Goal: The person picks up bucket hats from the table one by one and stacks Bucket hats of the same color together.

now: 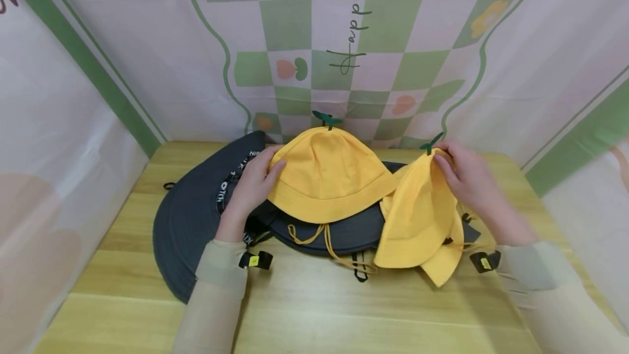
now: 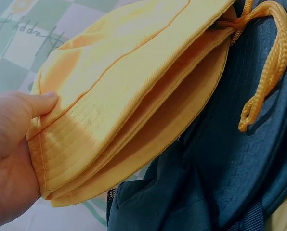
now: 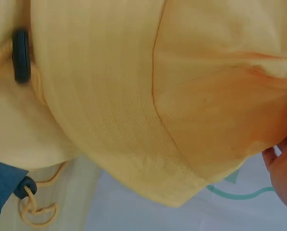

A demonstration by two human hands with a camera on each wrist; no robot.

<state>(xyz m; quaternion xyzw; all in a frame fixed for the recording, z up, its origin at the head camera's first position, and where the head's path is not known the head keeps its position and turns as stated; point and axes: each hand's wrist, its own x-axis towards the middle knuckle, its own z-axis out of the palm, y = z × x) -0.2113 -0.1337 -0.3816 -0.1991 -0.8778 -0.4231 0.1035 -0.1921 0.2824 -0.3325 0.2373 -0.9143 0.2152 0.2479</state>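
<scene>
My left hand (image 1: 253, 182) grips the left edge of a yellow bucket hat (image 1: 326, 171) with a green sprout on its crown. Its thumb lies on the outer cloth, and stacked brim layers (image 2: 134, 139) show in the left wrist view. At the right, my right hand (image 1: 467, 176) pinches the crown of a second yellow bucket hat (image 1: 413, 223), just beside its sprout (image 1: 431, 143). This hat hangs tilted, with more yellow brim (image 1: 439, 266) beneath. In the right wrist view only some fingers (image 3: 283, 168) show, at the frame's edge.
A dark wide-brimmed hat (image 1: 191, 223) with a lettered band lies at the left of the wooden table (image 1: 304, 310). Another dark brim (image 1: 319, 242) lies under the middle yellow hat. Yellow cords (image 1: 329, 242) dangle in front. A patterned cloth (image 1: 285, 21) stands behind.
</scene>
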